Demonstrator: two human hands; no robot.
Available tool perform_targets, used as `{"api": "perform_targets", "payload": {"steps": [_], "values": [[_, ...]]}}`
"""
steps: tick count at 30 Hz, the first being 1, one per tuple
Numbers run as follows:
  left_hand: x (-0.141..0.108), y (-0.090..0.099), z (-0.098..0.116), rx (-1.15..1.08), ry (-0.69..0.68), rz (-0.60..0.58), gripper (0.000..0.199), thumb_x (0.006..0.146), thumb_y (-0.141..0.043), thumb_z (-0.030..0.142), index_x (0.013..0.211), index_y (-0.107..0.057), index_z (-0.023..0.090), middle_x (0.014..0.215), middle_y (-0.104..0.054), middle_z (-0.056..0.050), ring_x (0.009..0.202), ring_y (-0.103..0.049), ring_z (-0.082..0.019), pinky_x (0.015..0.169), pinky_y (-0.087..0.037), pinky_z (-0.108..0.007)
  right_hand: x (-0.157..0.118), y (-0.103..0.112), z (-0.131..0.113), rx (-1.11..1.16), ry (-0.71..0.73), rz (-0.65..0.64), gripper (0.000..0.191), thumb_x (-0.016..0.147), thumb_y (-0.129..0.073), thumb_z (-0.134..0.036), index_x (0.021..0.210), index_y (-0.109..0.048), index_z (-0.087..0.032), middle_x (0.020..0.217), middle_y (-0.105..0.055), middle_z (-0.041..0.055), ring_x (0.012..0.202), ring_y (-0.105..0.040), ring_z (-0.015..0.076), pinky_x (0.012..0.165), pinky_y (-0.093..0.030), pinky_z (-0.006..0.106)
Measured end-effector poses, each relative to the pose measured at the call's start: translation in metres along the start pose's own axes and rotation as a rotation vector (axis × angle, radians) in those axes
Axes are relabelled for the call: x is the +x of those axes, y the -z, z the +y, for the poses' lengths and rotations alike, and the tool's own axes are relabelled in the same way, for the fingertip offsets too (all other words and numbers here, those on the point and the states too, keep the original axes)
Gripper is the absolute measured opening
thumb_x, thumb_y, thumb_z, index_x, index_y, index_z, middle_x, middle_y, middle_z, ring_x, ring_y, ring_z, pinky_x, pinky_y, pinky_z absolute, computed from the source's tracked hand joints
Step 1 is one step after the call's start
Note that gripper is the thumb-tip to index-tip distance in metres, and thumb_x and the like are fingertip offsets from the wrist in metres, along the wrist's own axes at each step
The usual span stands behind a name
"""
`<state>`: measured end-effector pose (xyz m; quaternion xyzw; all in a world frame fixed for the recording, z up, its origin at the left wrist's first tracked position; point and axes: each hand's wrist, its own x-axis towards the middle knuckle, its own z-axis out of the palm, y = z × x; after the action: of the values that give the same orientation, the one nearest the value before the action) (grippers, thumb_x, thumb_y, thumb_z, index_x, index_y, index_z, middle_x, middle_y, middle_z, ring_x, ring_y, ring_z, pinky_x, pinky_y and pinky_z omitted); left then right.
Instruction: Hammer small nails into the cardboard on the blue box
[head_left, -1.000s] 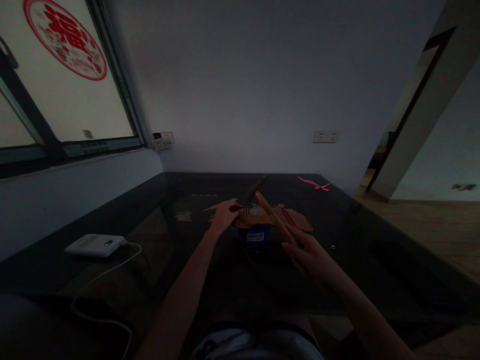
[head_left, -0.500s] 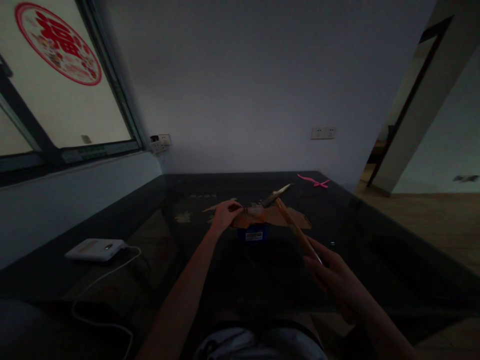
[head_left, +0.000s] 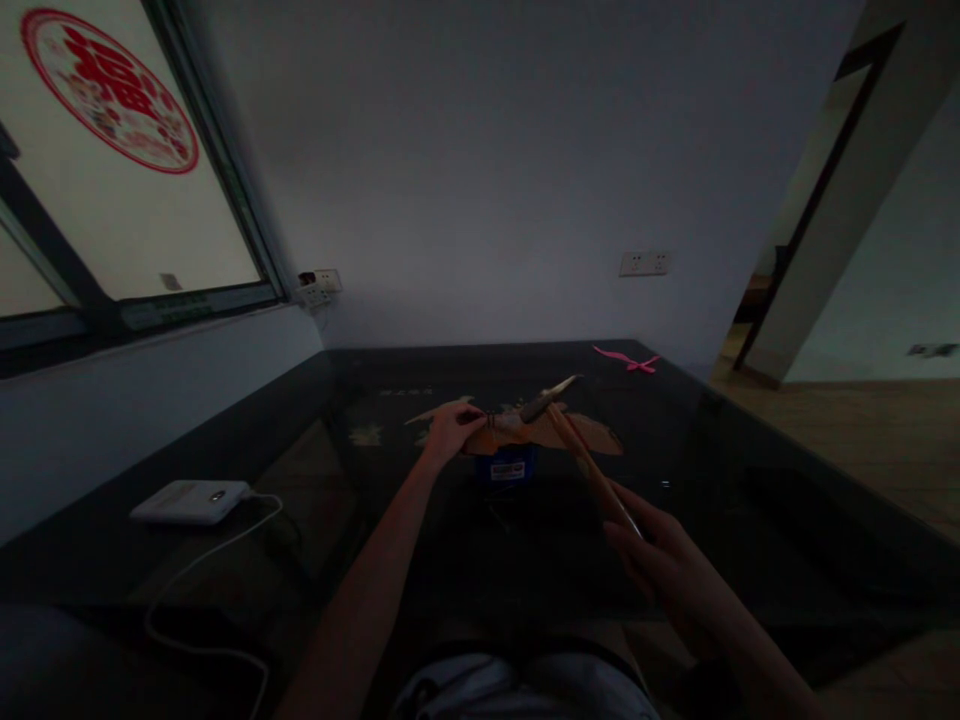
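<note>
My right hand grips the wooden handle of a claw hammer. The hammer's head is just above a thin brown board; in the dim light I cannot tell whether they touch. My left hand rests at the board's left part, thumb and fingertips pinched at a thin dark nail, mostly hidden by the fingers. Beneath the board's middle stands a blue container with a pale label, holding the board off the table.
On the dark glossy table, a white power bank with a white cable lies at the left. A pink strap-like thing lies near the far right corner. Behind the table is a wall with sockets.
The hammer's head has come down slightly and a little to the left, toward the board. My left hand stays in place on the board.
</note>
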<state>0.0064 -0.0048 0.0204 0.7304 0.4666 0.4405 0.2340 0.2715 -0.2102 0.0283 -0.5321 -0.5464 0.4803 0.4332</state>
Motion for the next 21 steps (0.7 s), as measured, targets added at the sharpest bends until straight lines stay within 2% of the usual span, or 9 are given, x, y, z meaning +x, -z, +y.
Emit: {"api": "perform_targets", "payload": {"steps": [7,10,12,14,17,19,21], "values": [[0.001,-0.001,-0.004,-0.003,-0.017,-0.007,0.015,0.073,-0.062,0.026,0.08,-0.068,0.014,0.079,-0.07,-0.005,0.076,-0.064,-0.017,0.072,-0.05,-0.029,-0.001,-0.001,0.0,-0.012,-0.004,0.016,0.067,0.08,-0.057,-0.043,0.137,-0.037,-0.016,0.052,-0.04,-0.0094,0.039,-0.034,0.0067,0.037,-0.026,0.019],[0.001,0.0,-0.001,-0.053,-0.026,-0.005,0.015,0.072,-0.063,0.024,0.083,-0.067,0.014,0.083,-0.07,-0.006,0.078,-0.064,-0.016,0.074,-0.051,-0.029,-0.001,-0.001,0.001,0.012,0.009,0.015,0.064,0.079,-0.058,-0.042,0.136,-0.039,-0.018,0.057,-0.046,-0.0073,0.043,-0.037,0.0076,0.039,-0.028,0.02],[0.0,0.005,0.007,-0.055,-0.045,0.049,0.019,0.071,-0.064,0.022,0.088,-0.066,0.015,0.088,-0.07,-0.007,0.082,-0.064,-0.016,0.076,-0.051,-0.029,-0.002,-0.001,0.002,0.025,0.003,0.019,0.063,0.079,-0.058,-0.042,0.136,-0.04,-0.02,0.058,-0.047,-0.0068,0.043,-0.037,0.0078,0.039,-0.028,0.02],[-0.006,0.013,0.021,-0.001,-0.078,0.158,0.021,0.073,-0.062,0.023,0.093,-0.065,0.016,0.093,-0.069,-0.007,0.085,-0.063,-0.016,0.077,-0.05,-0.028,-0.005,-0.001,0.003,0.027,-0.004,0.029,0.064,0.079,-0.058,-0.042,0.136,-0.04,-0.021,0.055,-0.043,-0.0078,0.041,-0.034,0.0077,0.038,-0.026,0.02],[-0.028,0.024,0.048,0.089,-0.174,0.295,0.02,0.08,-0.055,0.026,0.095,-0.064,0.017,0.095,-0.067,-0.007,0.084,-0.061,-0.015,0.075,-0.048,-0.027,-0.009,0.001,0.006,0.047,-0.005,0.076,0.063,0.076,-0.061,-0.04,0.134,-0.044,-0.022,0.053,-0.042,-0.0071,0.04,-0.034,0.0082,0.036,-0.027,0.02],[-0.049,0.025,0.062,0.143,-0.206,0.26,0.02,0.083,-0.051,0.029,0.094,-0.064,0.018,0.094,-0.067,-0.006,0.083,-0.06,-0.015,0.077,-0.047,-0.027,-0.014,0.002,0.01,0.088,-0.008,0.12,0.06,0.073,-0.066,-0.038,0.128,-0.051,-0.023,0.059,-0.05,-0.0039,0.043,-0.04,0.0095,0.038,-0.032,0.022],[-0.071,0.02,0.067,0.207,-0.251,0.076,0.019,0.084,-0.05,0.03,0.092,-0.065,0.02,0.093,-0.067,-0.005,0.082,-0.06,-0.016,0.079,-0.047,-0.028,-0.021,0.004,0.017,0.155,-0.022,0.146,0.059,0.071,-0.068,-0.038,0.126,-0.054,-0.023,0.059,-0.051,-0.0033,0.042,-0.041,0.0096,0.036,-0.033,0.022]]}}
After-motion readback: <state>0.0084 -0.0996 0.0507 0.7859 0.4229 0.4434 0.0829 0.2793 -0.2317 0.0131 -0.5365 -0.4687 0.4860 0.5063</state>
